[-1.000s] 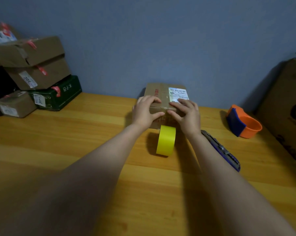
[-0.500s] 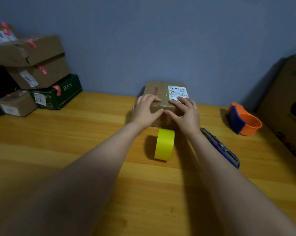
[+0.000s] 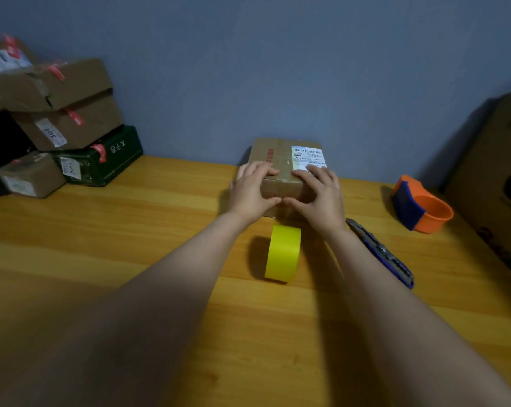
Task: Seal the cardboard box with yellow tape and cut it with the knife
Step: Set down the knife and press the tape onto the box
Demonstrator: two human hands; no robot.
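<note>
At the table's (image 3: 130,230) far left corner we see a stack of cardboard parcels (image 3: 57,113) against the wall. Midway along the far edge sits the cardboard box (image 3: 280,160); our left hand (image 3: 252,190) and right hand (image 3: 318,195) lie on its near top edge, fingers spread flat over the top and thumbs against the front face. Just in front of it, the yellow tape roll (image 3: 283,253) stands on edge. Right of that lies the knife (image 3: 380,254), then an orange tape dispenser (image 3: 421,208) near the right edge.
</note>
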